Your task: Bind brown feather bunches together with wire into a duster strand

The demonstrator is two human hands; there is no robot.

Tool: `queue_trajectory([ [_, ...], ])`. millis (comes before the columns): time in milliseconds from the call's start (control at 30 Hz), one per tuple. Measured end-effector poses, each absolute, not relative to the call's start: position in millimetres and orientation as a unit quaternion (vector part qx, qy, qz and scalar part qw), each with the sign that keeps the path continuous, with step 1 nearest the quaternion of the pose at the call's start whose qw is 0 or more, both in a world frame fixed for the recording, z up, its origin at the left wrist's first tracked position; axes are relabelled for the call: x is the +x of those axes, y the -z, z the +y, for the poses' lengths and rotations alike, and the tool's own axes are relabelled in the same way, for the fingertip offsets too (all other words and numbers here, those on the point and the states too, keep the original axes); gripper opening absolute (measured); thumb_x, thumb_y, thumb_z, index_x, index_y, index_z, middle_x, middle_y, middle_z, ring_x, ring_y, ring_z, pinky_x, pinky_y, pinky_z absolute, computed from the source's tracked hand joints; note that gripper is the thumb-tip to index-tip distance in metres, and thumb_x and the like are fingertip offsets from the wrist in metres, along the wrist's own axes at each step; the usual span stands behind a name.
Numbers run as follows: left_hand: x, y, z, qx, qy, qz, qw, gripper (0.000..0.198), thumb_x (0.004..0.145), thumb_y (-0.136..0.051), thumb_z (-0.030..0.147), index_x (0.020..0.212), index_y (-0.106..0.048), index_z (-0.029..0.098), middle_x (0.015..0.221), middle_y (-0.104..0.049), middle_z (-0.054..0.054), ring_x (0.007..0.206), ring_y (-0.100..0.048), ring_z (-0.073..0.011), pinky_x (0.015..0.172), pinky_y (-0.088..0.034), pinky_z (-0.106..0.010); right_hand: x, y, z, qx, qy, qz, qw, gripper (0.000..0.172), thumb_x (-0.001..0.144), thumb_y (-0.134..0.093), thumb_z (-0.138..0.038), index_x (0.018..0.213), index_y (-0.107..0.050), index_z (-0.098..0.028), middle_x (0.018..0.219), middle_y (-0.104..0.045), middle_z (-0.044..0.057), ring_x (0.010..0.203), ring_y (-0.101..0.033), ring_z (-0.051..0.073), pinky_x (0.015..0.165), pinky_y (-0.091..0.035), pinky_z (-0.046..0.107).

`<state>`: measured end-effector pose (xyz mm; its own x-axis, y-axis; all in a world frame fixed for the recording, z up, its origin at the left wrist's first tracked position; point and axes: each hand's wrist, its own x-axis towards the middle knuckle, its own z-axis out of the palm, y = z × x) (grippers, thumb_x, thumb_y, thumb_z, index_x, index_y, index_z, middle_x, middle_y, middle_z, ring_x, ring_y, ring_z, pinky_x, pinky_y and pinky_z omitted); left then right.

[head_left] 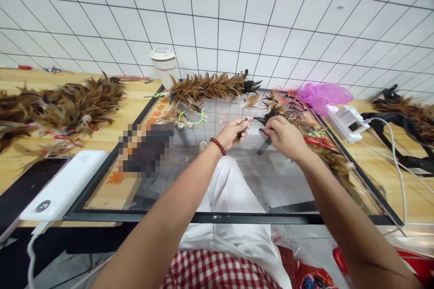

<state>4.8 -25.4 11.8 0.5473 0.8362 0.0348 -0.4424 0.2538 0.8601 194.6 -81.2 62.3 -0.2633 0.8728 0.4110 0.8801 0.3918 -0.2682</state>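
Left hand [233,133], wearing a dark-red bead bracelet [218,146], and right hand [284,136] are apart above a clear, black-framed panel [217,218] on the light wooden bench [134,101]. Left fingertips are pinched on a small dark piece [246,120], too small to identify; right fingers are curled, grip cannot be told. Black-tipped brown feather bundle [271,109] lies at the right hand's 11 o'clock, just beside it; brown feather garland [210,87] at the panel's 12 o'clock.

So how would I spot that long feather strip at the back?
On the wooden table, find the black-framed glass panel. Along its far edge, just right of the white lidded container, lies a brown feather strip. Unlike the feather bundles on wood at the left, it has the panel beneath and black feathers at its right end.
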Motion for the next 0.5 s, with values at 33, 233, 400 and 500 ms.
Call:
queue_trajectory([
  [33, 4.2, -10.8, -25.5, 0.448, -0.397, 0.217, 0.771, 0.026, 0.073, -0.070, 0.035, 0.078, -0.055, 0.014, 0.069, -0.048, 0.002, 0.050, -0.043, -0.0038, 0.043, -0.034, -0.016, 183.0, -58.1, -76.8, -0.543, 0.004, -0.797, 0.264, 0.009, 0.083, -0.049, -0.020, 0.081, -0.058, -0.021, 0.098, -0.062, 0.009, 0.083, -0.058, 0.021, 0.070, -0.043, 0.032],
  [233, -0.9, -8.0, -20.0, 0.448, -0.320, 0.190, 0.813, 0.029, 0.071, -0.072, 0.035, 0.072, -0.052, 0.013, 0.058, -0.044, 0.004, 0.041, -0.033, -0.0020, 0.037, -0.022, -0.014, 174.5, -28.9, -46.7, -0.554, -0.177, -0.670, 0.461, 0.009, 0.085, -0.044, -0.025, 0.080, -0.050, -0.021, 0.062, -0.052, -0.001, 0.055, -0.049, 0.014, 0.056, -0.041, 0.027],
  [400, 1.3, -13.6, -23.9, 0.419, -0.407, 0.193, 0.789, 0.025, 0.074, -0.070, 0.031, 0.073, -0.052, 0.013, 0.072, -0.052, 0.000, 0.050, -0.042, -0.0031, 0.042, -0.033, -0.015, 184.1, -13.5, -49.3, -0.526, -0.192, -0.667, 0.491, 0.010, 0.084, -0.050, -0.030, 0.080, -0.052, -0.020, 0.069, -0.051, 0.000, 0.060, -0.049, 0.013, 0.058, -0.043, 0.026],
  [500, 7.6, -13.3, -28.8, 0.457, -0.353, 0.227, 0.785, 0.026, 0.075, -0.068, 0.035, 0.074, -0.054, 0.013, 0.066, -0.052, 0.000, 0.051, -0.048, -0.0061, 0.044, -0.037, -0.017, 176.6, -16.8, -58.6, -0.511, -0.060, -0.743, 0.429, 0.006, 0.082, -0.052, -0.024, 0.081, -0.057, -0.021, 0.092, -0.054, 0.008, 0.085, -0.054, 0.019, 0.074, -0.047, 0.033],
])
